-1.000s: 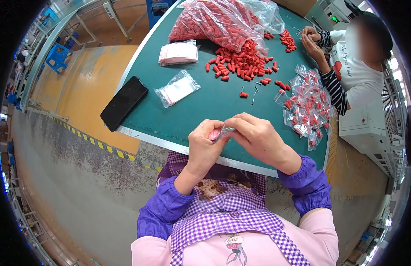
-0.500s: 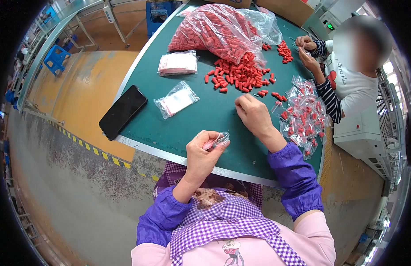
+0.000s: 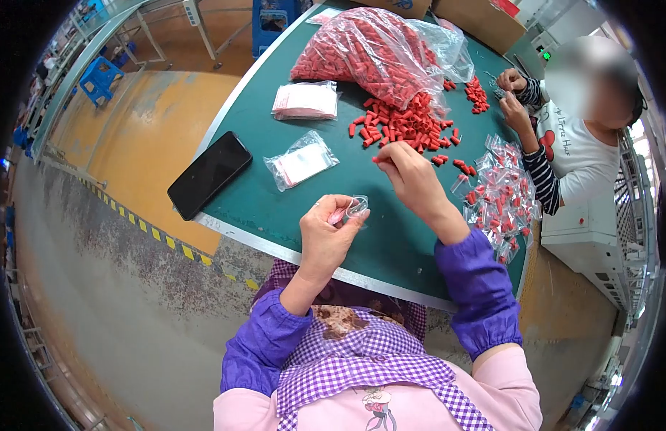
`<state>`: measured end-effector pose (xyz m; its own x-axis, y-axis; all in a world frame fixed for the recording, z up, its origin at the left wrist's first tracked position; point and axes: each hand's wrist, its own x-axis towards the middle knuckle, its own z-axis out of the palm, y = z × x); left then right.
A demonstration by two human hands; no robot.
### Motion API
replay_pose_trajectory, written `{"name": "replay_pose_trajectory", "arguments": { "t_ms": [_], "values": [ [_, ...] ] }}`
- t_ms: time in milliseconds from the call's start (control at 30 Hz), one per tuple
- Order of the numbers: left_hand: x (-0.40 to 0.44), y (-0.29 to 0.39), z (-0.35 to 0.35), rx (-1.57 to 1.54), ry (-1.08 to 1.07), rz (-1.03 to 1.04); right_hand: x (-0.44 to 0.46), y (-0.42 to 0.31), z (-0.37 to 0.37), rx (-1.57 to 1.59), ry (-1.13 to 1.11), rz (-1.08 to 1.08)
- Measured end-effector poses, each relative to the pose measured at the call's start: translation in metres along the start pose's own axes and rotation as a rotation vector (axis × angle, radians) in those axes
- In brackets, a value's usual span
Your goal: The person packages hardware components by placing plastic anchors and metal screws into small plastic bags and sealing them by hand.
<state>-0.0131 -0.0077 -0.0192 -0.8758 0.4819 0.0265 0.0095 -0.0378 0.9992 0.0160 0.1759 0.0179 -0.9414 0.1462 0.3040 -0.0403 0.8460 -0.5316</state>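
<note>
Currently, left hand (image 3: 325,233) over the near edge of the green-topped table (image 3: 390,251), fingers curled in and thumb pressed against them; grip closed on a small clear plastic bag (image 3: 357,207). Bag film bows into a loop above the thumb; a pink part of it shows between thumb and fingers. Bag contents: cannot tell.

Right hand (image 3: 415,179) farther out over the tabletop, palm down, thumb and fingertips drawn together in a pinch. A red tubular piece (image 3: 377,159) shows at the fingertips, partly hidden by them. Position: just on the near side of the loose pile of red tubular pieces (image 3: 408,123), well apart from the bag in the left hand.

Behind the pile: a large clear sack (image 3: 361,57) filled with the same red pieces, lying on its side. To the left: a stack of flat bags (image 3: 305,100); nearer, a clear packet (image 3: 302,164) with a white panel; nearest the table's left edge, a black smartphone (image 3: 209,174), screen dark. To the right of the right hand: a heap of clear bags (image 3: 499,192) with red pieces inside. Beyond that heap, a co-worker's hands (image 3: 517,113), close together at the far right edge; what they hold is too small to identify.
</note>
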Motion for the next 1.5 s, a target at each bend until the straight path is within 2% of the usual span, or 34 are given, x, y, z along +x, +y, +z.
{"name": "replay_pose_trajectory", "arguments": {
  "t_ms": [67, 133, 200, 300, 367, 400, 467, 500, 567, 667, 833, 1000, 1067, 1100, 1200, 1233, 1300, 1400, 1433, 1500],
  "values": [
    [0.003, -0.003, -0.002, 0.03, -0.005, 0.004, -0.009, -0.025, -0.012, -0.004, -0.016, -0.07],
    [0.005, -0.003, -0.001, 0.059, -0.029, 0.016, -0.016, -0.044, -0.025, -0.179, -0.062, -0.363],
    [0.005, 0.0, 0.002, 0.164, -0.023, 0.107, -0.021, -0.055, -0.031, -0.244, -0.105, -0.386],
    [0.003, 0.002, 0.004, 0.174, -0.029, 0.132, -0.024, -0.059, -0.032, -0.201, -0.186, -0.412],
    [0.001, 0.004, 0.005, 0.154, -0.022, 0.118, -0.025, -0.059, -0.032, 0.122, -0.091, -0.163],
    [0.0, 0.004, 0.005, 0.133, -0.026, 0.104, -0.027, -0.06, -0.031, 0.125, -0.091, -0.165],
    [-0.001, 0.005, 0.005, 0.104, -0.033, 0.099, -0.033, -0.059, -0.026, 0.239, -0.116, 0.02],
    [-0.002, 0.006, 0.005, 0.073, -0.038, 0.093, -0.035, -0.056, -0.022, 0.237, -0.112, 0.022],
    [-0.003, 0.005, 0.007, 0.105, -0.027, 0.132, -0.039, -0.049, -0.01, 0.267, 0.037, -0.097],
    [-0.006, 0.007, 0.01, 0.132, -0.003, 0.189, -0.046, -0.055, -0.003, 0.242, 0.15, -0.048],
    [-0.006, 0.005, 0.013, 0.084, 0.006, 0.262, -0.054, -0.062, -0.004, 0.253, 0.178, -0.024],
    [-0.007, 0.009, 0.015, 0.048, -0.019, 0.198, -0.056, -0.058, -0.001, 0.205, 0.232, -0.073],
    [-0.009, 0.015, 0.016, -0.038, -0.053, 0.139, -0.057, -0.061, -0.002, 0.361, 0.184, 0.014],
    [-0.01, 0.019, 0.016, -0.125, -0.086, 0.078, -0.056, -0.061, -0.004, 0.361, 0.184, 0.014],
    [-0.008, 0.019, 0.013, -0.233, -0.201, 0.064, -0.054, -0.058, -0.017, 0.383, 0.216, 0.094],
    [-0.007, 0.02, 0.009, -0.232, -0.208, 0.067, -0.055, -0.056, -0.023, 0.399, 0.121, 0.104],
    [-0.005, 0.022, -0.002, -0.517, -0.321, -0.293, -0.053, -0.062, -0.036, 0.47, -0.006, 0.115],
    [-0.005, 0.014, -0.005, -0.697, -0.376, -0.364, -0.049, -0.048, -0.035, 0.486, -0.111, 0.105],
    [-0.005, 0.017, -0.001, -0.674, -0.312, -0.378, -0.049, -0.048, -0.036, 0.484, -0.111, 0.099],
    [-0.006, 0.017, -0.008, -0.7, -0.327, -0.385, -0.052, -0.048, -0.036, 0.491, -0.081, 0.114]
  ]
}}
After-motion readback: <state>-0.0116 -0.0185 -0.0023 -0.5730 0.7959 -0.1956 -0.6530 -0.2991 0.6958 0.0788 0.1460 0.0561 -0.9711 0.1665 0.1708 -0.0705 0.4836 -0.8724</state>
